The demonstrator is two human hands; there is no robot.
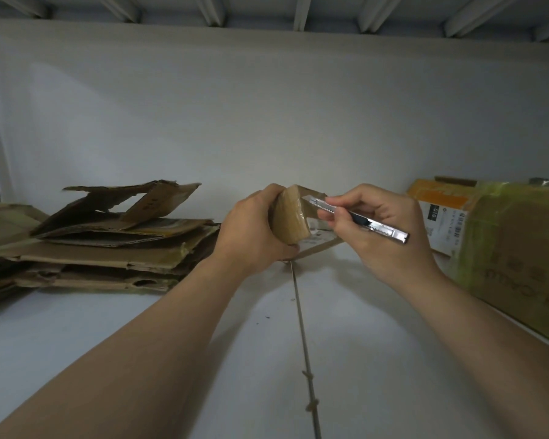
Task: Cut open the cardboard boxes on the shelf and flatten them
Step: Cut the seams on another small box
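Left grip (251, 229): we find the fingers and thumb wrapped round the small cardboard box (290, 217), which has one tape-covered face turned towards us.
Right grip (377, 226): closed on the utility knife (362, 221), with the fingertips pinching the front of its metal body and the rear end lying across the hand.
Blade: the tip is at the upper taped edge of the small cardboard box (we cannot tell whether it has entered the tape).
Task's thing: the small cardboard box is held between both hands over the middle of the shelf (267, 343), towards the back wall. We cannot tell whether its lower flap rests on the shelf.
Done stock: a pile of flattened cardboard (108, 248) lies at the left, well apart from the hands.
Waiting stock: a large taped box (514, 248) and an orange and white box (441, 210) stand at the right, and we judge both uncut.
Step in hand: we judge this to be slitting the tape on the small cardboard box.
Risk, injury: the blade faces the left grip, so a slip on the glossy tape could carry it into the thumb.
Risk, cause: the box is steadied by one hand only, so it may twist under pressure.
Risk, cut: a deep blade would tear the board rather than part the tape.
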